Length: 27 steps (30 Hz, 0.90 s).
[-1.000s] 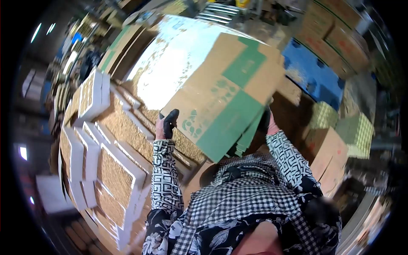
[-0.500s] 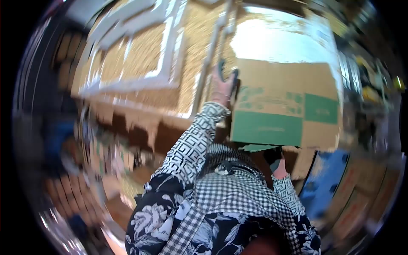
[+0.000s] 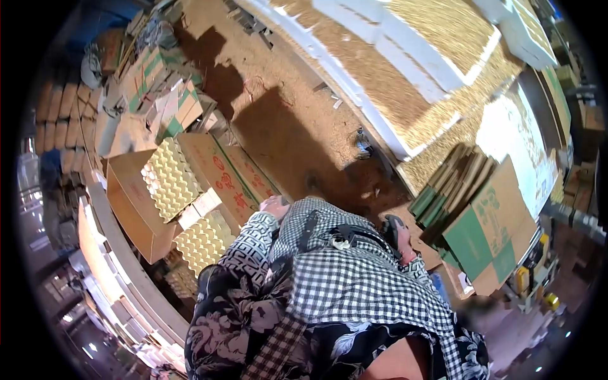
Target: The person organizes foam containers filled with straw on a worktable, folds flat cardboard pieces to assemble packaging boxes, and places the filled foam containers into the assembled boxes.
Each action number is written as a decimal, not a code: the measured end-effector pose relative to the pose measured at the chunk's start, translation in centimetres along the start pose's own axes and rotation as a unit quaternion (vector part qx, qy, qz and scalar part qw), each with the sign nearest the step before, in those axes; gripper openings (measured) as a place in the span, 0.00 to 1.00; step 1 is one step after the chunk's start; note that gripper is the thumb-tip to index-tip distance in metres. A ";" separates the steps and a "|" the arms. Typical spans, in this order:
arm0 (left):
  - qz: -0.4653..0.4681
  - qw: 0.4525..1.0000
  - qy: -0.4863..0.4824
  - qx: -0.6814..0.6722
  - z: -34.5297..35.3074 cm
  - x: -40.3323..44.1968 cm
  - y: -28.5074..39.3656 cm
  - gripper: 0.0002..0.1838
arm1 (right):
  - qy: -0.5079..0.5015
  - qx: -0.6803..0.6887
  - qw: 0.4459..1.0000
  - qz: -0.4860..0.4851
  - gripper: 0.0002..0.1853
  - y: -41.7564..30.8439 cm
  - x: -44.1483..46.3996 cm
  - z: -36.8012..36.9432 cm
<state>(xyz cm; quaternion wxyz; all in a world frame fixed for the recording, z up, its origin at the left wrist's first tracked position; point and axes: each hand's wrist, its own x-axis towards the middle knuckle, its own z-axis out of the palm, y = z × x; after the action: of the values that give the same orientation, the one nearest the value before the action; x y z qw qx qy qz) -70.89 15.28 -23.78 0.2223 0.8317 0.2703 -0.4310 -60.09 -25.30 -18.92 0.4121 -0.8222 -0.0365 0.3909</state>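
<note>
Left hand (image 3: 275,206): beside the open carton's (image 3: 221,171) printed flap; cannot tell whether its fingers grip.
Right hand (image 3: 397,235): gloved fingers loosely parted, nothing visible between them.
Carton: 9 o'clock, moulded egg trays (image 3: 168,183) between its flaps.
Flattened boxes (image 3: 487,221): 3 o'clock, stacked, green-printed.

The place looked like a packing workshop: a big worktop (image 3: 510,130) carried white frames (image 3: 405,57) and loose golden-brown grains (image 3: 443,134), an open carton (image 3: 221,174), moulded trays (image 3: 171,183) and flattened cardboard (image 3: 500,221) crowded close by, brown packages (image 3: 60,117) stood stacked beyond, and scraps (image 3: 337,101) littered the brown floor (image 3: 272,111)
</note>
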 end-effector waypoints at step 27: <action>-0.163 0.938 0.275 -0.136 26.1 8.8 3.1 0.30 | 0.210 -0.504 0.838 -0.011 0.41 17.8 48.5 15.8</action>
<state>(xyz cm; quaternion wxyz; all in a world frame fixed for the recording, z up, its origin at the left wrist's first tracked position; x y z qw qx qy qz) -80.23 -0.52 -44.59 0.1766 0.8244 0.5087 -0.1746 -41.84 -8.22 -66.80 -0.0568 -0.9782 -0.1498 0.1324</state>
